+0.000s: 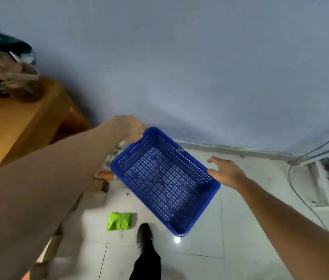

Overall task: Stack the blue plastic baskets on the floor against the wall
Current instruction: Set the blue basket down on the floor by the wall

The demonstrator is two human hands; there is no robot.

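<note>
The basket [165, 180] hangs tilted above the floor [240, 199], near the wall [179, 67]. Left hand [128, 127] fingers clamp its far corner; right hand [227, 172] fingers are spread at its rim. One-handed, it could swing or slip.

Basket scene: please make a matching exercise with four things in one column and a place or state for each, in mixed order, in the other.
Things:
1. basket
2. left hand
3. right hand
4. green bag

Places or states:
A. open, at the basket's right rim
B. lying on the floor tiles
C. grips the basket's far corner
D. empty, held tilted above the floor

Pairs: 1-D, 2-C, 3-A, 4-B
</note>
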